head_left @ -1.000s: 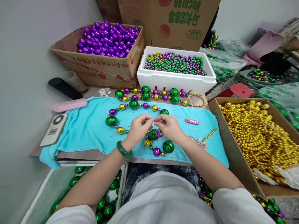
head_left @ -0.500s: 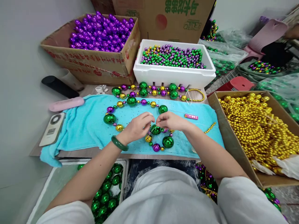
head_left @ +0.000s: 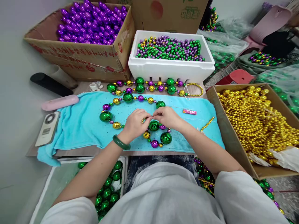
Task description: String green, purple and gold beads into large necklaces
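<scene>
Beads (head_left: 128,98) lie strung, seemingly not yet joined; left hand (head_left: 136,123) and right hand (head_left: 168,119) have fingertips pressed together, their hold too small to tell.

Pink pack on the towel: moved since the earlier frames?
No. The pink pack keeps its place relative to the blue towel and short gold bead strand; the whole view shifted.

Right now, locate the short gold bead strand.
In the head view, the strand lies at the right end of the blue towel, left of the gold-bead box.
</scene>
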Available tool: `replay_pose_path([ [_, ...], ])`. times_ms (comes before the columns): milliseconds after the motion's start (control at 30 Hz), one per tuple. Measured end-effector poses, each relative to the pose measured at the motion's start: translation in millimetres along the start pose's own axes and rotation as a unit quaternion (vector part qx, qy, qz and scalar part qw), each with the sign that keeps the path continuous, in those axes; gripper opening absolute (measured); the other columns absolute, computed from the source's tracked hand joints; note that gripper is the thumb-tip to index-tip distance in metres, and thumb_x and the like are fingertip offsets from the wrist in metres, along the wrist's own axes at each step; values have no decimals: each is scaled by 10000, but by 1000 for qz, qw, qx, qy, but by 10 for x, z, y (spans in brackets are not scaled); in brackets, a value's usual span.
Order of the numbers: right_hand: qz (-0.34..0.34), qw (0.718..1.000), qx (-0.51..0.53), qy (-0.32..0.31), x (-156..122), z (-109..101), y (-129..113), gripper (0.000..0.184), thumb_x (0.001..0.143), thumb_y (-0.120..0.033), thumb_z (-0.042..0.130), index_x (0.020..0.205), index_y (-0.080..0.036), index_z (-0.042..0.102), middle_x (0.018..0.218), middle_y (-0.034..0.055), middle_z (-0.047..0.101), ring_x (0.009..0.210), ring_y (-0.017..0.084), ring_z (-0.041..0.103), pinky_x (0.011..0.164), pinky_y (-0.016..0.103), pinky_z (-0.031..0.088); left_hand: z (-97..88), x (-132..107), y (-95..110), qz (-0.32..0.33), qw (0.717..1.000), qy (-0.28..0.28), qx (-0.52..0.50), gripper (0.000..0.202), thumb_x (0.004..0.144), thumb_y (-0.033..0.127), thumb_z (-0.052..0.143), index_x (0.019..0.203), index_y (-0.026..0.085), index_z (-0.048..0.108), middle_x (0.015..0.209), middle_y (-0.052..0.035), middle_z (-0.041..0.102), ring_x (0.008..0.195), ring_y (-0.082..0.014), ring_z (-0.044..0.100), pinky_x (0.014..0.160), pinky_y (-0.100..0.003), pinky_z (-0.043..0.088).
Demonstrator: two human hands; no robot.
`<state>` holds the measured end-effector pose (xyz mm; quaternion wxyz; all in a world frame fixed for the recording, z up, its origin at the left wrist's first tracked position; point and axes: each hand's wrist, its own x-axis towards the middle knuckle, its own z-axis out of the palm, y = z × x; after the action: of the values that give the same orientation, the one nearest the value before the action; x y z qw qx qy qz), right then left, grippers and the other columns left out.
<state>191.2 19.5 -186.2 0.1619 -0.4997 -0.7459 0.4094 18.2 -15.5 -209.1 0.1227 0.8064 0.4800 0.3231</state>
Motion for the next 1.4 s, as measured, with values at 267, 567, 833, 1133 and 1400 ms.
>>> replay_pose_path([
  [267,-107,968,-227,-14,10,26,-1,213,890,-116,499,897,-129,712,939,97,656,836,175,594,720,273,389,-16,133,-84,-246,946,-106,-185,141,750,285,630,682,184,701,620,14,646,577,-125,521,571,-256,385],
  [567,-105,964,-245,2,14,-48,-22,240,889,-96,456,913,-146,690,950,85,645,835,178,582,683,275,357,-72,212,-103,-350,873,-143,-309,142,629,327,717,614,186,720,520,14,563,511,-104,409,497,-249,292],
  [833,-101,945,-296,96,-125,83,-138,256,951,-219,414,988,-134,653,985,107,647,807,199,588,613,298,327,-23,230,-137,-421,758,-100,-488,228,577,285,762,517,160,581,496,32,461,481,-69,398,469,-229,278],
  [1133,-164,909,-360,130,-255,363,1,322,982,-183,357,1063,-125,663,911,123,648,813,210,566,631,314,333,-77,230,-19,-460,705,-43,-538,198,607,274,776,673,132,655,633,8,585,444,-16,368,381,-172,226],
  [1400,-172,938,-267,136,-220,416,67,237,943,-215,443,912,-145,667,899,119,653,866,209,565,722,302,404,-129,199,-70,-423,694,-42,-581,200,666,255,746,701,141,585,675,2,606,505,-40,503,452,-165,379],
])
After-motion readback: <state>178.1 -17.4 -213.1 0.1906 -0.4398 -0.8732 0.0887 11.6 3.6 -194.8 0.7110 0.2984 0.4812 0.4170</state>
